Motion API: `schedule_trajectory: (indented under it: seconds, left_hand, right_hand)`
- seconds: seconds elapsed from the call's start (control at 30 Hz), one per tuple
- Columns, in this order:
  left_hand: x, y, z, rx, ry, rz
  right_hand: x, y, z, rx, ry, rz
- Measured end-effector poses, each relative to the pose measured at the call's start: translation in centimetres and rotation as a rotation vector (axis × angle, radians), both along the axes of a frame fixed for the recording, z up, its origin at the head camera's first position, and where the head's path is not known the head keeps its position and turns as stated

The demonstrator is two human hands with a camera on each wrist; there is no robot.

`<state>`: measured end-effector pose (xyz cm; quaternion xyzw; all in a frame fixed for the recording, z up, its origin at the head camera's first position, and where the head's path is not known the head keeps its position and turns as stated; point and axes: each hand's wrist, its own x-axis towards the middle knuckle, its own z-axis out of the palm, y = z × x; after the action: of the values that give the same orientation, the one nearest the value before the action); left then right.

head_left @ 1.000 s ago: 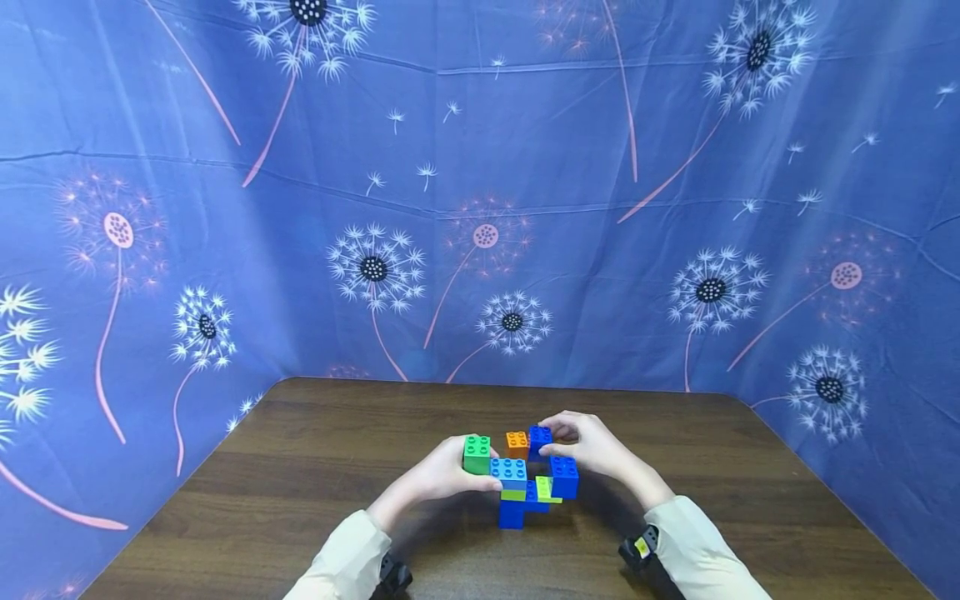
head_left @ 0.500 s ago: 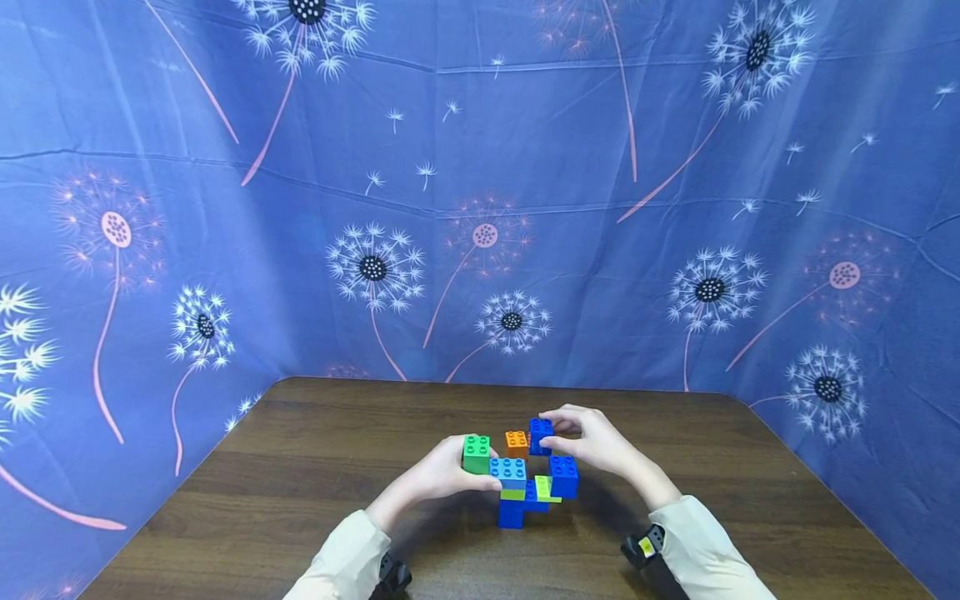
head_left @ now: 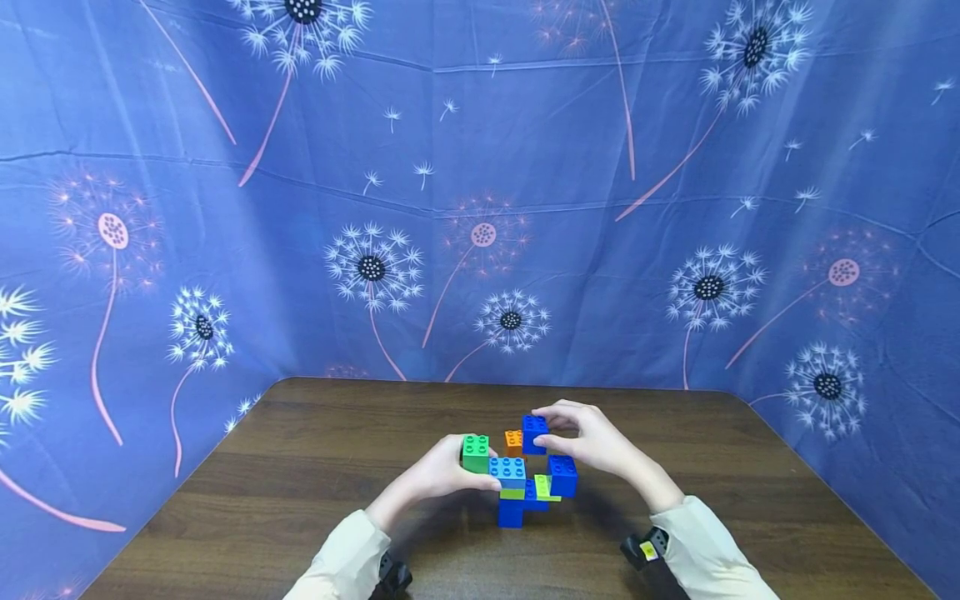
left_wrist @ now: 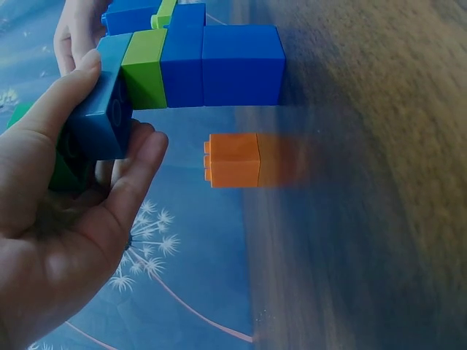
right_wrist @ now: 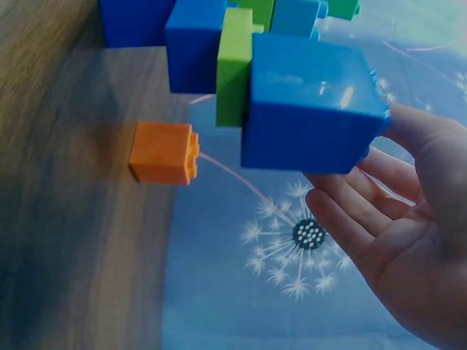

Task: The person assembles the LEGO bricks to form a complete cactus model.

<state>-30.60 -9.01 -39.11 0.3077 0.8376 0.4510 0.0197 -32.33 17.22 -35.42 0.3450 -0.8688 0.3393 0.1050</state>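
In the head view my left hand [head_left: 442, 471] grips the left end of a toy brick build, thumb on its light blue brick [head_left: 507, 472]. A green brick [head_left: 476, 453] sits at that end. Lime bricks [left_wrist: 144, 69] and dark blue bricks [left_wrist: 241, 65] make up the rest, with a blue brick [head_left: 563, 476] on the right end. Behind the build, my right hand [head_left: 588, 435] pinches a separate blue brick [head_left: 535, 435] between thumb and fingers, above the table. The right wrist view mostly hides this brick behind the build's large blue brick [right_wrist: 314, 102].
An orange brick [head_left: 513, 442] stands on the brown wooden table [head_left: 337, 533], behind the build and partly covered by the held blue brick in the head view. A blue dandelion-print cloth [head_left: 480, 167] hangs around the table's back and sides.
My right hand has lifted the blue brick slightly and shifted it left, so it now overlaps part of the orange brick in view. My left hand and the build stay nearly still.
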Motion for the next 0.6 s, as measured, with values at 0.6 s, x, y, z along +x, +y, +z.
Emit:
schedule_trajectory:
  seconds: [0.6]
  left_hand:
    - [0.3,0.0,0.2,0.008,0.008,0.003]
  right_hand:
    - [1.5,-1.4,0.9,-0.006,0.025,0.085]
